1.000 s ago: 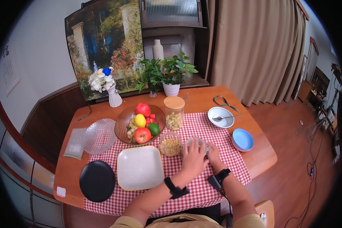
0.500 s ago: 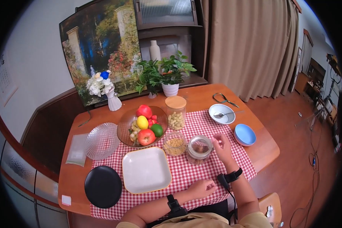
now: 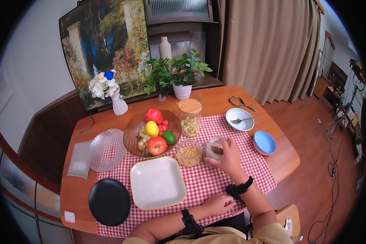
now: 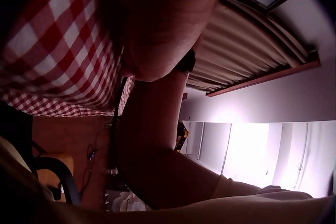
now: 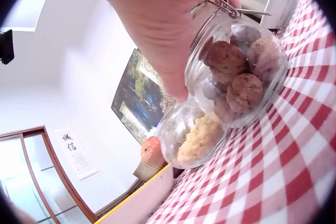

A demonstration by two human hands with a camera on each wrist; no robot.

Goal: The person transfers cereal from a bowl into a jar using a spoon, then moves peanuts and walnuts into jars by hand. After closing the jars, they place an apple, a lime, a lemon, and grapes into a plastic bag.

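My right hand (image 3: 230,158) grips a clip-top glass jar (image 3: 214,149) round its top, thumb on the near side and fingers across the far side. In the right wrist view, several brown, wrinkled round pieces (image 5: 244,92) show through the jar's wall, and its wire clasp (image 5: 227,7) lies by the fingers. The jar stands on the red checked cloth (image 5: 262,182). Just left of it is a glass jar of yellow grains (image 3: 189,153). My left hand (image 3: 219,204) rests near the table's front edge, fingers loosely curled, with nothing visible in it.
A white square dish (image 3: 157,183) and a black plate (image 3: 110,202) lie to the left. Behind are a fruit bowl (image 3: 131,143) and a wooden-lidded jar (image 3: 190,118). To the right stand a white bowl with a spoon (image 3: 240,119) and a blue bowl (image 3: 264,143).
Both hands were at the clip-top jar. My left hand has drawn back to the table's front edge; my right hand came off beside the jar, then closed over its top.
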